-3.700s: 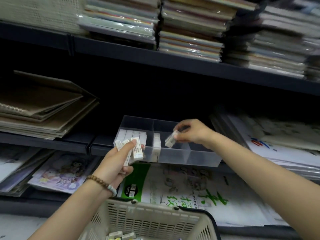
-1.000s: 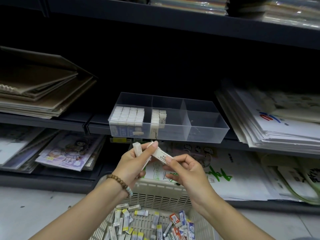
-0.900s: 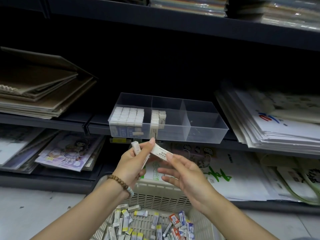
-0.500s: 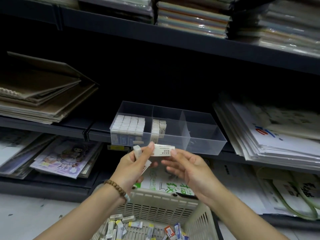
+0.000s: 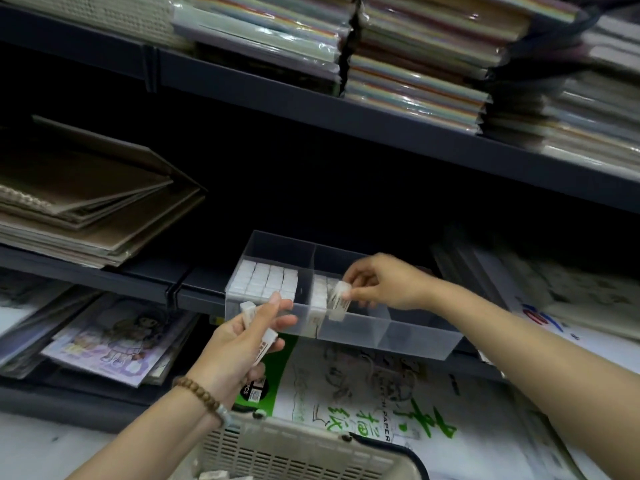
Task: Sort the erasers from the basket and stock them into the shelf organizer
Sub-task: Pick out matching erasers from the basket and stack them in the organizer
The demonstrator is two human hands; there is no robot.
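At centre frame the right hand [image 5: 384, 284] is pinching an eraser [image 5: 339, 301] over the second compartment of the organizer [image 5: 398, 336] (best lowered upright, flush against the standing row [image 5: 318, 296]), while the left hand [image 5: 239, 344] is gripping spare erasers [image 5: 265, 342] above the bottom-edge basket [image 5: 294, 448].

The right grip [image 5: 384, 282] pinches a tilted white eraser [image 5: 338, 302] in the clear organizer [image 5: 408, 336], second compartment from the left. The left grip [image 5: 235, 348] holds more erasers [image 5: 266, 342] just before it, above the basket [image 5: 294, 452].
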